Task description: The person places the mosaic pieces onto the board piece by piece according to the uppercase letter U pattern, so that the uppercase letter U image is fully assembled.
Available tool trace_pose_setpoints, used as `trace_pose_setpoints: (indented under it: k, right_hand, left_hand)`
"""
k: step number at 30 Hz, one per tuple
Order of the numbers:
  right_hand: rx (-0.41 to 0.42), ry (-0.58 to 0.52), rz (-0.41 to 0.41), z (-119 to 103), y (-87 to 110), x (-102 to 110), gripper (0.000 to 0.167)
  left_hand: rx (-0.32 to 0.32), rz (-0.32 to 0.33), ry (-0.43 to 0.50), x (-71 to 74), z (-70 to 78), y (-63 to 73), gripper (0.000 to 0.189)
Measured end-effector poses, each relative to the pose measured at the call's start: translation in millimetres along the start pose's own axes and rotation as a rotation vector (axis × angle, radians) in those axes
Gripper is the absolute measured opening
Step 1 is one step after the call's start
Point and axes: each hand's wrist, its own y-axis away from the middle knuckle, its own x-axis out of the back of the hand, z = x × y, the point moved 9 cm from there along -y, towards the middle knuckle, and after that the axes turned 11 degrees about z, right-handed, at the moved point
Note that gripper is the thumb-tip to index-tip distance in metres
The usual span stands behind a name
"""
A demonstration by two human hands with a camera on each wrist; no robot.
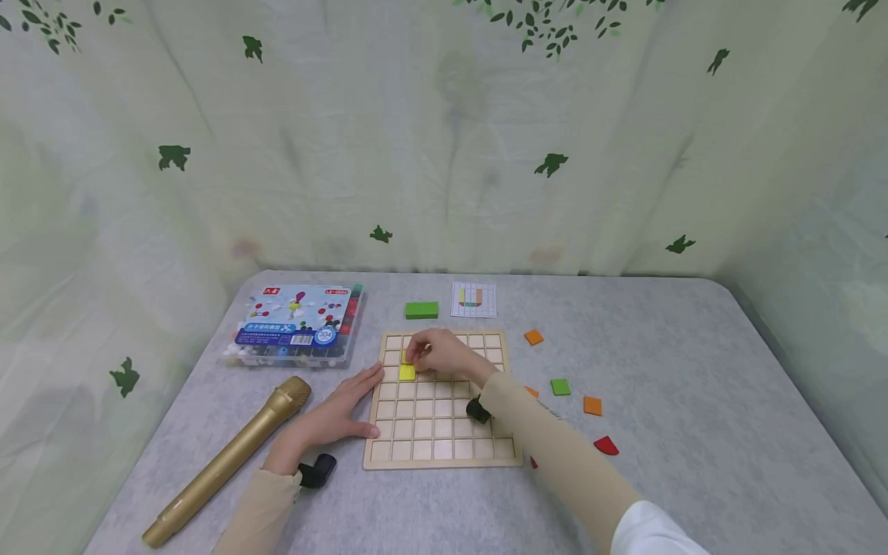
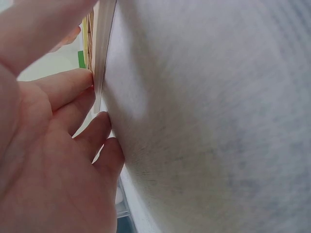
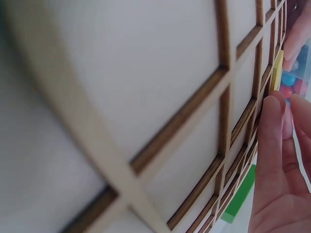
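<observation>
The narrow right grip (image 1: 445,354) is at the farther square yellow tile (image 1: 405,356), toward 11 o'clock on the pale wooden grid board (image 1: 444,464); whether it pinches, I cannot tell. Best seat it squarely, the wide left grip (image 1: 338,412) steadying the 9 o'clock edge.

a pale, creased curtain (image 1: 333,116) printed with dark green bird-like shapes (image 1: 174,156) and leafy sprigs (image 1: 530,19) hangs beyond the far edge of a mottled grey tabletop (image 1: 701,385) with rounded far corners, under soft, even light.
</observation>
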Motion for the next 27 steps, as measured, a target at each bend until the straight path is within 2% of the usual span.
trace_pose_setpoints:
  k: [6,12,15,17,22,27]
  right_hand:
    - [0.031,-0.04,-0.009,1.3,4.6,15.6,0.011]
    - [0.006,-0.229,-0.073,11.3,22.3,46.1,0.021]
    - [-0.006,-0.285,-0.068,21.2,34.0,65.3,0.025]
    - [-0.023,-0.287,-0.056,29.3,42.2,78.3,0.028]
    - [-0.073,-0.213,-0.018,51.4,63.1,107.8,0.026]
    - [-0.114,-0.188,0.008,68.1,84.5,129.7,0.025]
  left_hand:
    - [0.005,0.0,0.006,-0.3,0.2,-0.5,0.092]
    - [-0.002,0.001,0.003,-0.1,1.5,-0.6,0.092]
    - [-0.001,0.0,0.0,0.3,2.5,-0.4,0.093]
    - [0.003,-0.003,0.001,0.2,2.8,-0.4,0.093]
    - [0.009,-0.006,0.001,0.6,4.1,0.0,0.093]
    - [0.011,-0.008,0.004,0.9,4.0,0.4,0.094]
